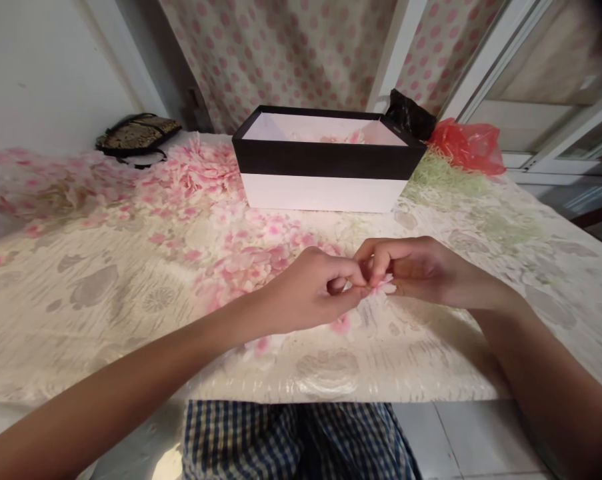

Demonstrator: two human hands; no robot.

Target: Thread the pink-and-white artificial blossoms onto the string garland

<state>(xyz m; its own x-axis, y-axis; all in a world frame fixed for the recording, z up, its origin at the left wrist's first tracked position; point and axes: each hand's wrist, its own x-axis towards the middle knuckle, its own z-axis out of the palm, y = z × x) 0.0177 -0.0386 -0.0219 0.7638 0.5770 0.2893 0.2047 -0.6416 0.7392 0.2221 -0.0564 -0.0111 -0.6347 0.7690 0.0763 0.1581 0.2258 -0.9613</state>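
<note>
Head view showed the pink flower point(385, 287) on the near side of the box point(327, 192); the left hand point(321, 283) held its left edge in narrow fingertips, the right hand point(425, 267) pinched its far edge, equally close; the flower's long axis I could not tell.

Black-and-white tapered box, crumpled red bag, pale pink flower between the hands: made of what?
Black-and-white tapered box: likely coated cardboard, smooth and fairly matte; flat faces, crisp edges.
Crumpled red bag: probably thin glossy plastic; translucent with shiny creases.
Pale pink flower: possibly fabric, matte, thin petals; too small to be sure.
</note>
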